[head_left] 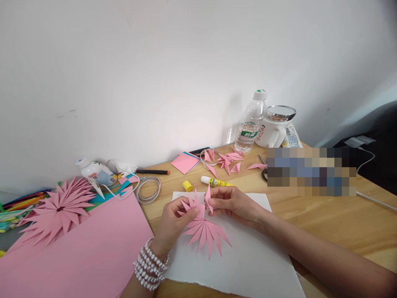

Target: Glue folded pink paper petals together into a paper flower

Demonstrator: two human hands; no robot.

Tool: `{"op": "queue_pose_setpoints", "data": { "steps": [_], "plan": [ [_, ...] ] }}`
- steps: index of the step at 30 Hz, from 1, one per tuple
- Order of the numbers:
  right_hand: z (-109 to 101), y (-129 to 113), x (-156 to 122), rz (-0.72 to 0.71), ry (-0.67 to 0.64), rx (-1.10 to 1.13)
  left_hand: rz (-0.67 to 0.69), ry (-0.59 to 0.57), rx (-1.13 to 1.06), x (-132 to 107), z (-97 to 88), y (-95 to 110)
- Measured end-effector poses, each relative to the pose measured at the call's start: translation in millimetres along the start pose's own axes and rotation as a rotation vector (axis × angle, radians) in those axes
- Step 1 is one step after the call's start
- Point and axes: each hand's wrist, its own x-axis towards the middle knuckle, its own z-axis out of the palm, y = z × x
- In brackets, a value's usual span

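Observation:
My left hand (174,223), with a pearl bracelet at the wrist, pinches the upper edge of a half-built pink paper flower (203,232) made of pointed folded petals. It rests on a white sheet (248,256). My right hand (231,203) pinches one loose pink folded petal (207,199) and holds it against the top of the flower. An uncapped glue stick (215,181) and its yellow cap (187,186) lie just beyond my hands.
A large pink sheet (77,252) and a finished pink flower (58,209) lie at left beside a glue gun (93,171) and coiled cable (149,189). Several loose petals (228,160), pink sticky notes (185,162), a marker (152,171), a water bottle (250,122), a mug (274,126) and scissors (263,167) sit behind.

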Motion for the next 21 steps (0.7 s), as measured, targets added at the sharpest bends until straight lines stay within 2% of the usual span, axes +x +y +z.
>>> {"op": "queue_pose_setpoints", "data": {
  "steps": [12, 21],
  "plan": [
    [5.3, 8.5, -2.4, -0.117, -0.021, -0.159, -0.051, -0.009, 0.105, -1.0, 1.8, -1.8],
    [7.8, 10.0, -2.0, -0.156, 0.045, -0.245, -0.047, -0.006, 0.131, 0.4, 1.3, -5.9]
  ]
}}
